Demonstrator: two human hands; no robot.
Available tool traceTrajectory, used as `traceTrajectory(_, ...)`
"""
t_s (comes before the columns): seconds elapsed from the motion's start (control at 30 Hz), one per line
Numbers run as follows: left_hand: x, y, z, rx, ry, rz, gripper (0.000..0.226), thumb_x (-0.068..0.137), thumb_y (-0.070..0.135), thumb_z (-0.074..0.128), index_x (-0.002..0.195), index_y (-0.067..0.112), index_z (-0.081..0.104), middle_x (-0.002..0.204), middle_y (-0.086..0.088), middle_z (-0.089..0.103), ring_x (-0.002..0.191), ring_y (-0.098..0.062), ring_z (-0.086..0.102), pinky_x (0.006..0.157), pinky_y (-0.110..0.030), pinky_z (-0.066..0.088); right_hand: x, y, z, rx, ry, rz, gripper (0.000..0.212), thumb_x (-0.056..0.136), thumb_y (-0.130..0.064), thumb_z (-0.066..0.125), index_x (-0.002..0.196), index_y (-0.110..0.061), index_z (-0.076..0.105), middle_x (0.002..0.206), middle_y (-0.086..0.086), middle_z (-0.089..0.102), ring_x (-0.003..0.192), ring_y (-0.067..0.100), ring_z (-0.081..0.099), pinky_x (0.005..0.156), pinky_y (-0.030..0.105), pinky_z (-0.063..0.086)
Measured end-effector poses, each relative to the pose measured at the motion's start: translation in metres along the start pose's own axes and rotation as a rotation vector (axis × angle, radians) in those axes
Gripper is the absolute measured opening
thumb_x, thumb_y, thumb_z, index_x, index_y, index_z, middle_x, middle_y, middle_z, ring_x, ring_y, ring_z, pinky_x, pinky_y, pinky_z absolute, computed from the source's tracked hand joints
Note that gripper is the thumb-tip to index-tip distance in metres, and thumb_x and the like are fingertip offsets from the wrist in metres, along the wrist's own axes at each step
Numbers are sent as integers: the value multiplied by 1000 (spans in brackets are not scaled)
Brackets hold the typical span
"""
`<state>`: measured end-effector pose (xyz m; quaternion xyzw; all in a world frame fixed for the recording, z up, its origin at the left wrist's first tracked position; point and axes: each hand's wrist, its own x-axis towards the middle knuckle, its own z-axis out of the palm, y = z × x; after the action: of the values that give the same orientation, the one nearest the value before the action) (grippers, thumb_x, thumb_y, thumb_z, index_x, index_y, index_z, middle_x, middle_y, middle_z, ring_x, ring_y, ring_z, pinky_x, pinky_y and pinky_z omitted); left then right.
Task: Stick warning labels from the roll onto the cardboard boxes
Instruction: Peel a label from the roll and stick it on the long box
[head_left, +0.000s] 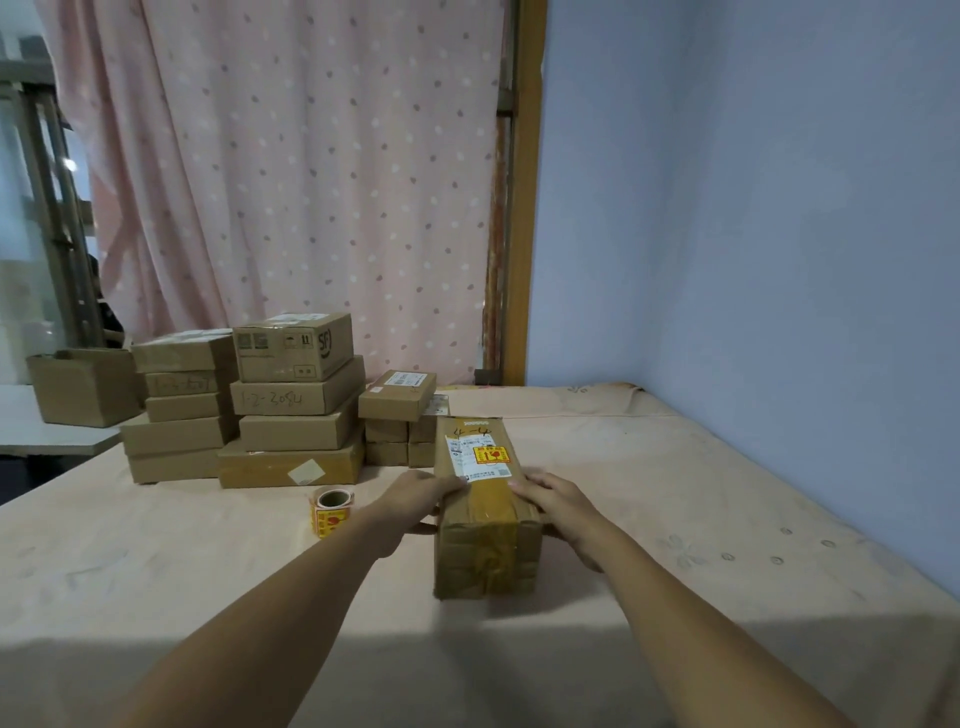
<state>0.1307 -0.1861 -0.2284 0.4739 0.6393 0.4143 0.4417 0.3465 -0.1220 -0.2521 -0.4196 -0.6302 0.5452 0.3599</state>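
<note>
Stacks (244, 410) sit at left, the roll (331, 512) just beside our left hand (415, 499). It grips the box (485, 525), right hand (558, 506) gripping opposite. The label (492, 455) is on, so next we likely set this aside and fetch another.

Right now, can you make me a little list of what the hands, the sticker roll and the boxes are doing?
left hand: grips the left side of the taped cardboard box
right hand: grips its right side
taped cardboard box: lies on the peach sheet, warning label already on top
label roll: sits on the sheet, left of the left hand, untouched
box stacks: behind the roll, by the pink curtain
</note>
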Motion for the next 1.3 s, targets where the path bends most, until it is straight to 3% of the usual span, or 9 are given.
traceTrajectory(0.17,22,12,46,-85,-255,30,66,78,53,79,135,34,53,129,5,63,124,-20,54,108,-51,43,0,0,-49,72,213,-63,52,79,-50,82,119,-21,66,118,3,72,107,20,70,94,41,58)
traceTrajectory(0.37,50,23,152,-217,-399,85,53,81,52,76,129,38,59,117,9,73,118,-19,62,103,-51,50,-23,11,-129,17,494,-67,46,73,-35,86,111,-19,66,111,1,72,98,14,68,76,26,51)
traceTrajectory(0.6,74,31,271,-276,-542,159,75,69,50,85,135,42,50,126,14,67,117,-11,63,100,-37,49,-40,42,-224,-103,708,-41,31,82,-29,79,112,-27,69,114,-7,72,103,12,67,82,27,53)
traceTrajectory(0.67,80,32,301,-285,-504,182,66,68,48,87,126,38,56,122,14,69,108,-6,67,86,-26,53,-43,55,-247,-129,761,-23,35,88,-27,71,123,-25,70,119,-7,71,104,11,65,76,22,48)
traceTrajectory(0.77,97,36,338,-255,-385,181,59,56,63,83,104,37,63,116,10,72,103,-13,70,93,-37,56,-42,78,-275,-93,807,9,42,95,-31,64,136,-25,63,131,-7,66,114,13,62,83,24,47)
traceTrajectory(0.9,114,47,373,-256,-312,183,31,76,51,81,92,37,57,101,19,66,99,-11,67,90,-34,54,-36,98,-293,-43,948,-37,55,90,-43,73,137,-25,53,134,-7,58,118,13,58,93,28,52)
traceTrajectory(1.0,132,51,392,-311,-305,170,38,76,54,82,104,35,63,104,15,71,98,-12,70,88,-37,58,-26,109,-298,-149,1123,-153,59,85,-41,80,133,-21,52,126,-8,51,117,13,54,93,23,49)
traceTrajectory(1.13,170,51,421,-345,-254,111,103,55,78,81,142,32,53,131,9,65,110,-18,68,95,-45,57,-5,118,-305,-407,1266,-300,43,88,-49,72,119,-24,55,121,-10,48,117,13,50,96,37,51)
traceTrajectory(1.3,200,68,446,-364,-207,127,80,78,61,73,148,33,43,125,14,58,109,-13,61,99,-36,50,29,126,-334,-468,1110,-234,82,73,-86,58,133,-31,51,139,-13,44,132,9,44,98,31,48)
